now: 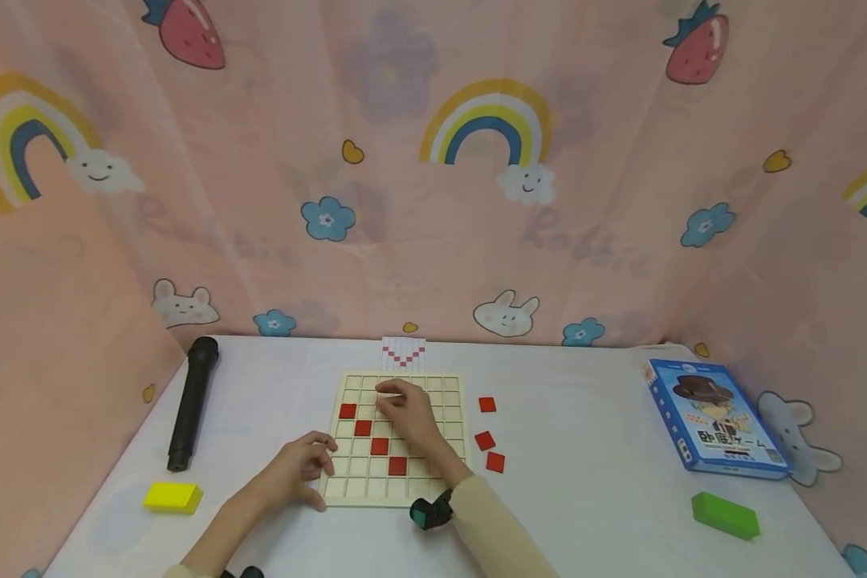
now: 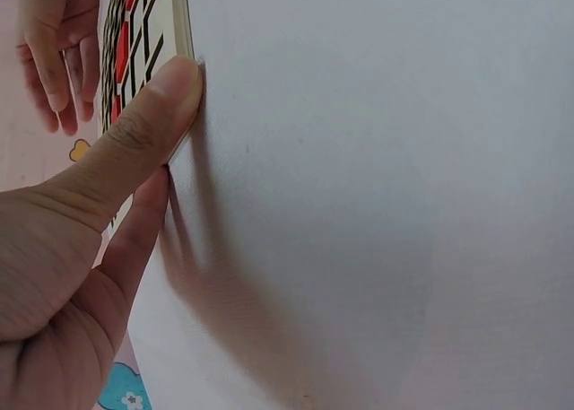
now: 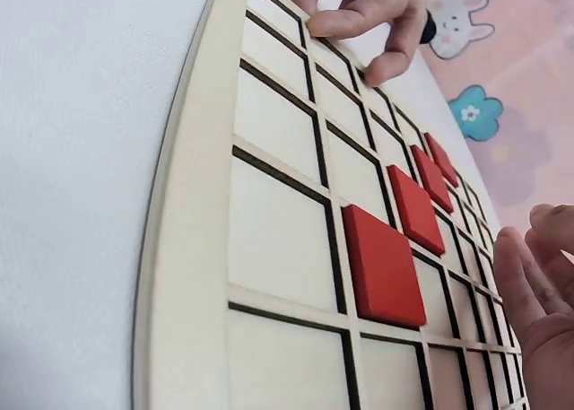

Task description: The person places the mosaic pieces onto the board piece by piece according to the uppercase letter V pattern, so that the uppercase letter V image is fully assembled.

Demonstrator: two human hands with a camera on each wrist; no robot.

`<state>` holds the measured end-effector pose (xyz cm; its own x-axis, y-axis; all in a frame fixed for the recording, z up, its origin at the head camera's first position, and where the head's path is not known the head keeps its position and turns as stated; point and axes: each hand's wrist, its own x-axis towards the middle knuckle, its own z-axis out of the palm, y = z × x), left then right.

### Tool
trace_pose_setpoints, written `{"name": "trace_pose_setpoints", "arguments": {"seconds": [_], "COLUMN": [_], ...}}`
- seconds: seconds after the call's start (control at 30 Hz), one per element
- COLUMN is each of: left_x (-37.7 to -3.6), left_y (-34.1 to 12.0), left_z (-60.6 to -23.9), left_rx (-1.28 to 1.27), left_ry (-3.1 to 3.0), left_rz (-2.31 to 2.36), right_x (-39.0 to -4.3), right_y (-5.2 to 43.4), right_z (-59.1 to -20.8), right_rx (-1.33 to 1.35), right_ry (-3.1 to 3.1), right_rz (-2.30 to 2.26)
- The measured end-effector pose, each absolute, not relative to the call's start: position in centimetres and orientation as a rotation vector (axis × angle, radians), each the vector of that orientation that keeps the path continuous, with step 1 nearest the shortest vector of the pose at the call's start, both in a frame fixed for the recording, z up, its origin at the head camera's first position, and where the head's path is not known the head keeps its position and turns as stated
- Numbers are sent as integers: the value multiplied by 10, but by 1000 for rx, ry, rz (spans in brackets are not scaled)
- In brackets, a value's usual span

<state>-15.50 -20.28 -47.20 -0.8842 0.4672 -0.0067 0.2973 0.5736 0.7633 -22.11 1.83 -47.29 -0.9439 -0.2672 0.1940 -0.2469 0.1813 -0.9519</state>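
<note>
A pale wooden grid board (image 1: 444, 449) lies in the middle of the white table. Several red square tiles (image 1: 380, 446) run in a diagonal line down its cells, seen close up in the right wrist view as red tiles (image 3: 384, 265). My left hand (image 1: 321, 474) rests at the board's near left corner; its thumb (image 2: 152, 114) presses against the board's edge (image 2: 182, 20), and its fingers (image 3: 368, 24) touch the top. My right hand (image 1: 393, 401) hovers over the board's upper middle with loosely bent fingers (image 3: 538, 284), no tile visible in it.
Three loose red tiles (image 1: 487, 440) lie right of the board. A small pattern card (image 1: 403, 353) sits behind it. A black cylinder (image 1: 191, 401) and yellow block (image 1: 172, 497) lie left; a blue box (image 1: 715, 417) and green block (image 1: 725, 514) right. Pink printed cloth surrounds the table.
</note>
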Motion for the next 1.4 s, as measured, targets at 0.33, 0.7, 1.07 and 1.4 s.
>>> {"name": "trace_pose_setpoints", "arguments": {"seconds": [0.33,0.7,1.07,1.4], "left_x": [-155,-153,-153,-153], "left_y": [-203,-205,-206,-203], "left_z": [-473,-473,-471,-473], "left_rx": [627,628,636,576], "left_ry": [2587,2560,2562,2572], "left_rz": [1211,1239,1249,1225], "right_x": [-195,-150,-142,-142], "right_y": [91,172,178,181], "right_z": [-454,-472,-489,-493], "right_rx": [-305,120,151,134], "right_ry": [2524,2753,2728,2751], "right_rz": [-1941,-1540,-1521,-1577]}}
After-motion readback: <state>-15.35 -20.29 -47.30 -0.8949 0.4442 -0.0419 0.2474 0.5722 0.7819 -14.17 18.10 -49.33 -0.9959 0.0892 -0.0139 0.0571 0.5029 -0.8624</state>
